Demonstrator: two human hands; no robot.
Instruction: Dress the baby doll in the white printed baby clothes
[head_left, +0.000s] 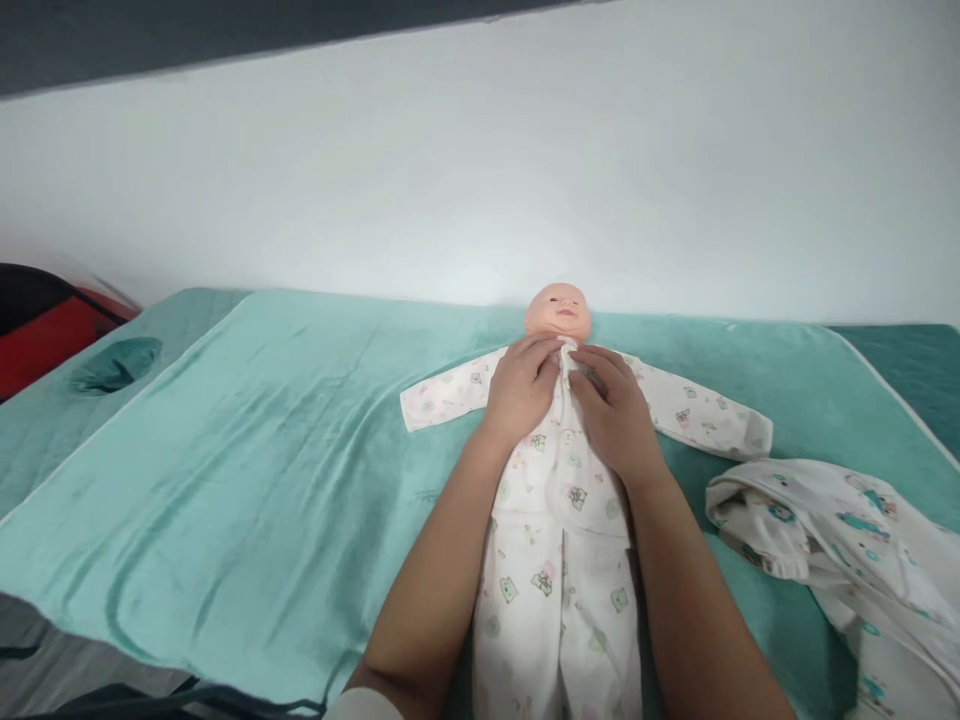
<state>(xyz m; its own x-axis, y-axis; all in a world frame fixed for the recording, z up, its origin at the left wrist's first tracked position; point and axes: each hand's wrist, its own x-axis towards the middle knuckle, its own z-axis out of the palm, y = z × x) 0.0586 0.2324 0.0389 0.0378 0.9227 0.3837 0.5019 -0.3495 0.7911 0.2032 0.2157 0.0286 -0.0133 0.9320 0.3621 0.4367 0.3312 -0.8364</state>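
Observation:
A baby doll [557,310] lies on its back on a teal blanket [247,450], dressed in a white printed sleepsuit [559,540] with its sleeves spread out. My left hand [521,385] rests on the left of the doll's chest, fingers pinching the suit's front edge under the chin. On the right side my right hand [611,405] pinches the opposite edge at the neckline. The fingertips of both hands meet at the middle closure.
A second white garment with teal prints [832,540] lies crumpled at the blanket's right. A red and black object [45,330] sits at the far left, beside a dark teal patch [112,368]. A white wall stands behind.

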